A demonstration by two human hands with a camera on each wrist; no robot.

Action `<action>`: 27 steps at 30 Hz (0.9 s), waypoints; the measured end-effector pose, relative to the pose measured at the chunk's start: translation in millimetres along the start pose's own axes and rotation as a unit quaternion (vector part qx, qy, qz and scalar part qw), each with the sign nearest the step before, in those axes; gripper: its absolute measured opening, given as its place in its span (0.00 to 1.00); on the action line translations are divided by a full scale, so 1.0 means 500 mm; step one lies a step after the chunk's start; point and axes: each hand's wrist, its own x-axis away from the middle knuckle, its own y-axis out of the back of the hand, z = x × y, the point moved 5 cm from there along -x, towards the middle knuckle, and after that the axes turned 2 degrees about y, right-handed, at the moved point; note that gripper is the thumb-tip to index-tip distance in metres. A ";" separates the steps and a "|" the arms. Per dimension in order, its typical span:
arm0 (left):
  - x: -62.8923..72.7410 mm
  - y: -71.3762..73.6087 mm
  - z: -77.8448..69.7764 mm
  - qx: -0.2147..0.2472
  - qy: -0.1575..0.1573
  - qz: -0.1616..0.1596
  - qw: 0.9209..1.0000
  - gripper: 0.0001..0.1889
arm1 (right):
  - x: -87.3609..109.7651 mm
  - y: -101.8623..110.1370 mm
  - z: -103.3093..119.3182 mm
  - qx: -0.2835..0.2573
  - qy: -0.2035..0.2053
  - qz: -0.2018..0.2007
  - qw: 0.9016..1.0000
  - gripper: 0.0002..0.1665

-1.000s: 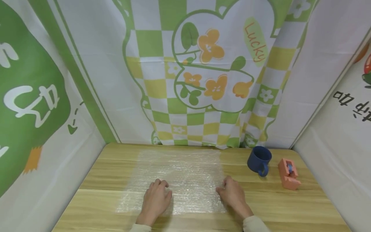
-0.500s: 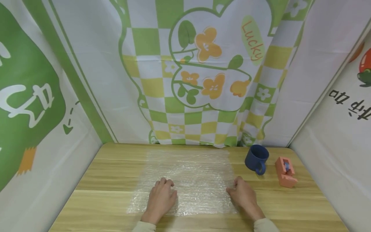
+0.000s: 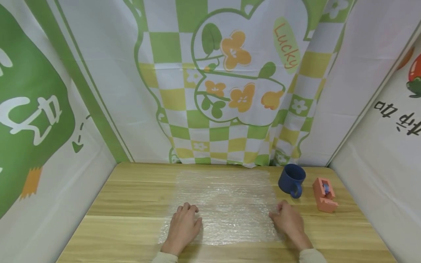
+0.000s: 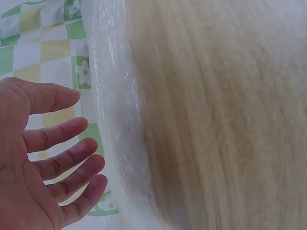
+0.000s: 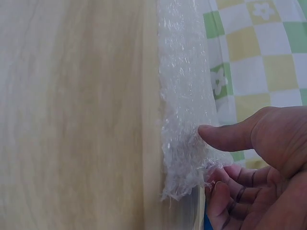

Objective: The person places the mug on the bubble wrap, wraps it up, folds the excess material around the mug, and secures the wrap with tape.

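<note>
A clear sheet of bubble wrap (image 3: 227, 204) lies flat on the wooden table. At its right edge my right hand (image 3: 290, 221) pinches the film; the right wrist view shows the thumb (image 5: 230, 136) over the crinkled edge and curled fingers on the other side. My left hand (image 3: 183, 226) is over the left part of the sheet, its fingers spread and loosely bent. In the left wrist view that hand (image 4: 53, 158) has nothing between its fingers. Whether its fingertips touch the film, I cannot tell.
A dark blue mug (image 3: 291, 179) stands beyond my right hand, handle towards me. Right of it is a coral tape dispenser (image 3: 325, 195) with a blue roll. A checked curtain (image 3: 217, 146) hangs behind the table (image 3: 115, 208), with printed cloth walls at both sides.
The bubble wrap has slid to the right across the table, along with my right hand on its edge. My left hand has shifted only slightly right, and the sheet has passed beneath it.
</note>
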 end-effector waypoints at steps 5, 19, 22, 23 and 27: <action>0.001 -0.002 0.001 -0.004 -0.001 -0.003 1.000 0.12 | -0.004 0.005 -0.017 0.004 -0.010 0.000 1.000 0.20; 0.021 -0.008 0.008 -0.046 -0.027 0.014 0.998 0.14 | -0.010 0.054 -0.055 -0.021 -0.039 -0.030 0.999 0.29; 0.026 -0.010 0.011 -0.047 -0.034 0.021 0.998 0.13 | -0.010 0.072 -0.063 -0.029 -0.046 -0.060 0.997 0.28; 0.027 -0.011 0.012 -0.047 -0.034 0.024 0.998 0.13 | -0.010 0.078 -0.065 -0.031 -0.047 -0.069 0.996 0.28; 0.025 -0.016 0.014 -0.046 -0.027 0.039 0.998 0.13 | -0.013 0.099 -0.069 -0.038 -0.043 -0.124 0.991 0.32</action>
